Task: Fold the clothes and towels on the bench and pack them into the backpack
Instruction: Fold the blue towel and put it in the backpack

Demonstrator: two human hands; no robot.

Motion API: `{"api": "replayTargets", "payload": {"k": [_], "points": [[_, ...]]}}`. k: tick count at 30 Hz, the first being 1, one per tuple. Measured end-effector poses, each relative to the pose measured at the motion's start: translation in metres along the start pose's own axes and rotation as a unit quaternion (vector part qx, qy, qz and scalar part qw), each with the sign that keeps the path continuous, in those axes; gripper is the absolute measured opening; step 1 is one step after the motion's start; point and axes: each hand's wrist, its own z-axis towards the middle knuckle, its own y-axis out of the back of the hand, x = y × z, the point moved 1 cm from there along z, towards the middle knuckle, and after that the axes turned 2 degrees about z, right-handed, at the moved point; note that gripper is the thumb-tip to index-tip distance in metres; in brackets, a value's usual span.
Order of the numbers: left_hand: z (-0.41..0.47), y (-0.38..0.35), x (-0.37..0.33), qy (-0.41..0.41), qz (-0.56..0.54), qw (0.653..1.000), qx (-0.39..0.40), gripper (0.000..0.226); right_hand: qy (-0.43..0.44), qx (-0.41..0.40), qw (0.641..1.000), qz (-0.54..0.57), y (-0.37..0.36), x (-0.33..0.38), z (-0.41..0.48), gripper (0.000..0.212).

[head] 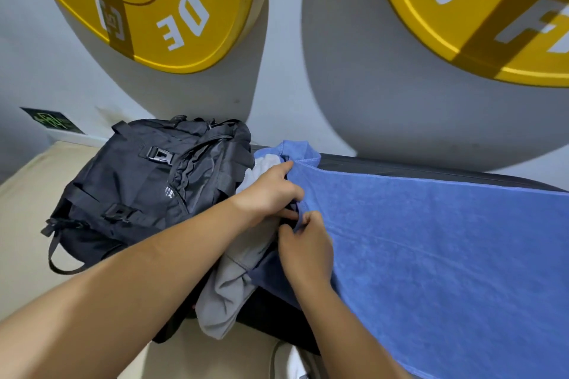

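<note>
A blue towel [431, 240] lies spread along the dark bench [400, 168]. At its bunched left edge, a crumpled grey garment [228, 295] droops beside a black backpack [147, 181].

backpack [147, 181]: black all over, straps and buckles included, with a small patch of white print on its front.
towel [431, 240]: right of the backpack, plain mid blue, no pattern.
garment [228, 292]: below and right of the backpack, plain grey.
cloth [264, 166]: at the backpack's right edge, whitish, unpatterned.
desk [400, 168]: right of the backpack, black.
floor [27, 224]: left of the backpack, beige.
wall [286, 71]: behind the backpack, pale grey-white.
left plate [184, 9]: above the backpack, bright yellow, white lettering, a darker mustard band across it.
right plate [477, 9]: above and right of the backpack, same yellow, white lettering, mustard band.
sign [54, 120]: left of the backpack, dark with green markings.
</note>
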Motion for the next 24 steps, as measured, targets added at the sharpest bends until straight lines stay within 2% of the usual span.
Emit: {"api": "replayTargets", "payload": {"k": [1, 3, 5, 7, 9, 11, 13, 17, 21, 22, 24], "points": [[0.005, 0.000, 0.002, -0.005, 0.024, 1.000, -0.013, 0.075, 0.004, 0.003, 1.000, -0.017, 0.002, -0.001, 0.003, 0.014], [0.012, 0.001, 0.000, -0.008, 0.106, 0.994, -0.039, 0.062, 0.023, 0.026, 0.999, -0.027, 0.003, -0.004, 0.000, 0.018], [0.018, 0.002, -0.004, -0.009, 0.092, 0.993, -0.072, 0.048, 0.045, 0.074, 0.996, -0.006, 0.003, -0.008, -0.010, 0.023], [0.025, 0.002, -0.010, -0.029, 0.054, 0.994, -0.095, 0.029, 0.061, 0.131, 0.989, 0.024, 0.000, -0.015, -0.020, 0.018], [0.032, 0.001, -0.013, -0.069, 0.060, 0.992, -0.083, 0.051, 0.069, 0.179, 0.980, 0.045, -0.002, -0.019, -0.026, 0.015], [0.037, 0.004, -0.012, -0.089, 0.101, 0.988, -0.073, 0.058, 0.075, 0.215, 0.972, 0.060, 0.000, -0.018, -0.028, 0.020], [0.041, 0.008, -0.009, -0.085, 0.134, 0.985, -0.065, 0.052, 0.088, 0.241, 0.964, 0.071, 0.002, -0.013, -0.028, 0.016], [0.045, 0.026, -0.010, -0.083, 0.228, 0.963, -0.115, 0.028, 0.075, 0.286, 0.948, 0.118, 0.001, -0.005, -0.032, 0.033], [0.037, 0.042, -0.011, -0.082, 0.326, 0.931, -0.143, 0.008, 0.013, 0.311, 0.933, 0.181, -0.006, 0.001, -0.040, 0.021], [0.034, 0.042, -0.011, -0.071, 0.347, 0.925, -0.140, 0.009, -0.001, 0.319, 0.928, 0.194, -0.007, 0.001, -0.043, 0.020], [0.031, 0.040, -0.009, -0.050, 0.390, 0.909, -0.135, 0.027, -0.016, 0.326, 0.923, 0.204, -0.009, 0.003, -0.049, 0.018]]}}
